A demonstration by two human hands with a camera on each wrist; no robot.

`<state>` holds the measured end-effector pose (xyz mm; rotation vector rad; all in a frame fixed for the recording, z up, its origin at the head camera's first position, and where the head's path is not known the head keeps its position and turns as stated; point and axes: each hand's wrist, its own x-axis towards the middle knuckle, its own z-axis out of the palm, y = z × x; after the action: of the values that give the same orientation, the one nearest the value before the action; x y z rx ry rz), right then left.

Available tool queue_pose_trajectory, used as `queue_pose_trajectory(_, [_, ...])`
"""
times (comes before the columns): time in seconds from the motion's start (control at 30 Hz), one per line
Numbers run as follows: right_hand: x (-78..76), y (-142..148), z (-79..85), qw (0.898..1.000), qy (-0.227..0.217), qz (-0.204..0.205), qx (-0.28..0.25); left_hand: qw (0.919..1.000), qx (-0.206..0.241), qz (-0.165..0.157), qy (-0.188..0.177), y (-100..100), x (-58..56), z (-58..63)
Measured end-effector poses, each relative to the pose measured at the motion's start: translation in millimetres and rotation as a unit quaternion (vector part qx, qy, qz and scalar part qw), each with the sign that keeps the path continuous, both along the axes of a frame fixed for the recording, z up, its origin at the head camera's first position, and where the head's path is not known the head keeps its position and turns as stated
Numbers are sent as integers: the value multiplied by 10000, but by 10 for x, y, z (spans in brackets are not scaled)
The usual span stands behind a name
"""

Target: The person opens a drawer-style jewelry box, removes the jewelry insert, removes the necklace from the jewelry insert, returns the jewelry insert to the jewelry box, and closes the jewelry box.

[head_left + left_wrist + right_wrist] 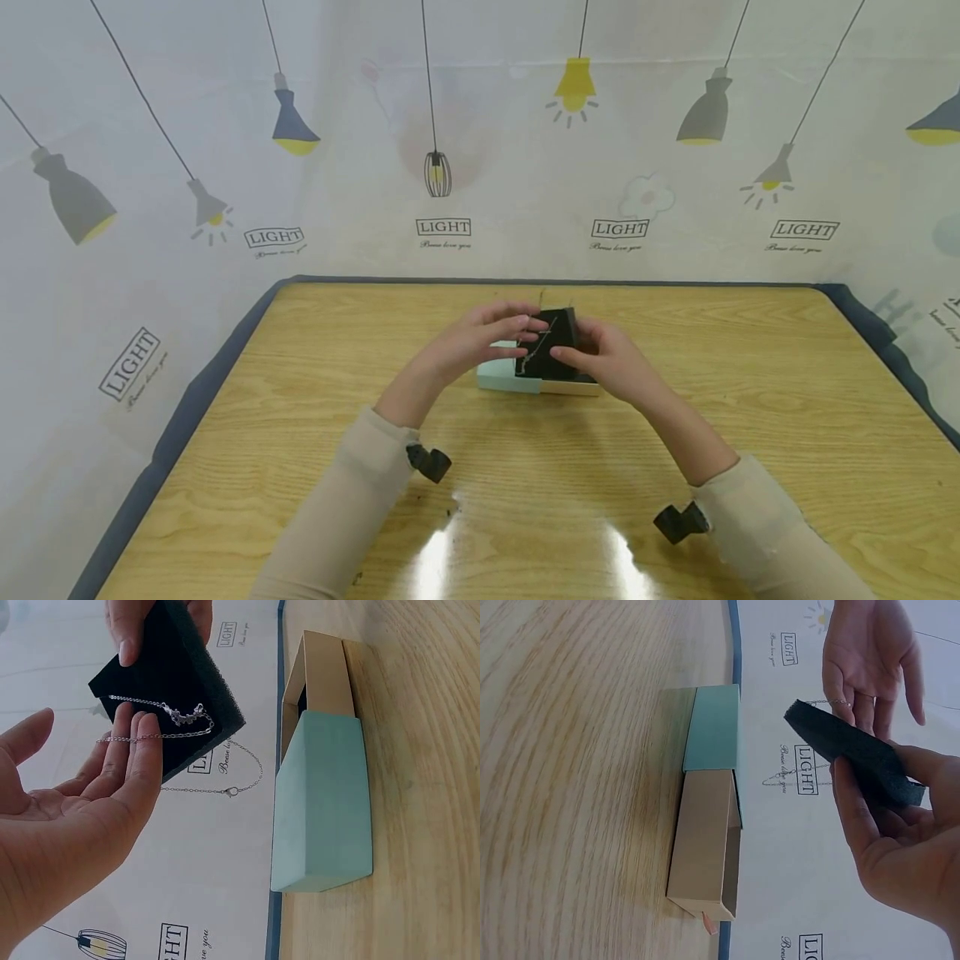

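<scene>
My right hand [617, 357] holds a black foam pad [558, 337] by one side, the thumb on its front and the fingers behind. A silver necklace [182, 716] lies across the pad's face. Part of its chain, with the clasp [232, 791], hangs in a loop beyond the pad's edge. At the pad's other side is my left hand [480, 335], its fingers extended and touching the chain, the thumb held apart. Behind and below the pad rests a box with a mint-green sleeve [330, 802] and a beige drawer [701, 825] pulled partway out.
The box stands on a wood-grain table [300, 417] with a dark blue border. Behind it hangs a pale cloth [517, 183] printed with lamps. A small ribbon tab [709, 923] sticks out of the drawer's end. Each sleeve carries a black wrist camera [429, 462].
</scene>
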<state>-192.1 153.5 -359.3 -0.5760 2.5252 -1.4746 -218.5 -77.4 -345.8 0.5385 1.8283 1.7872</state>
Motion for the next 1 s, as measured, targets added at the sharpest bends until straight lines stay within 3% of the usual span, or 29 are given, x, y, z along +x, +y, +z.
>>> queue_pose_trajectory(0.47, [23, -39, 8, 9995, 142, 90, 251, 9999, -96, -84, -105, 6, -12, -43])
queue_pose_trajectory(1.0, [106, -111, 68, 9965, 437, 110, 711, 9958, -595, 575, 380, 106, 15, -70])
